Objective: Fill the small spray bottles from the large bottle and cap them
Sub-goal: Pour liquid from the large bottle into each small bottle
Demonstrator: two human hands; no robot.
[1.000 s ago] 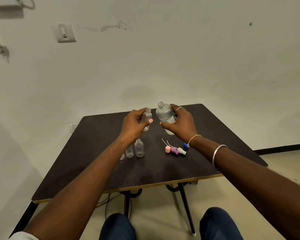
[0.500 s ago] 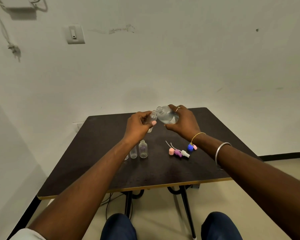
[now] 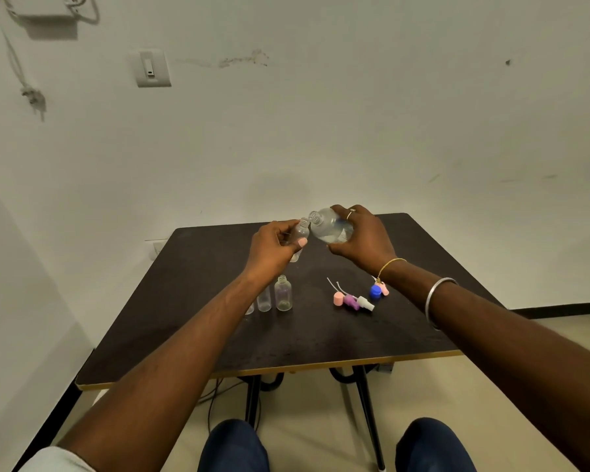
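Tips the large bottle (image 3: 327,228), gripped in the curled right hand (image 3: 363,241), toward 9 o'clock, against the small spray bottle (image 3: 301,229) pinched in the left hand (image 3: 273,248). Apparently first fill. Leaves three uncapped bottles (image 3: 282,296) at 6 o'clock below, spray caps (image 3: 353,301) at 5 o'clock.

Clear bottles (image 3: 283,296), pink (image 3: 338,298), purple (image 3: 350,300), white (image 3: 365,303) and blue caps (image 3: 375,290), dark table (image 3: 191,301).

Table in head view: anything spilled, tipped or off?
Nothing stands out. No puddle shows on the table. The large bottle is tilted in the right hand toward the small bottle held by the left hand, as pouring needs. Spare bottles stand upright; spray caps lie loose.
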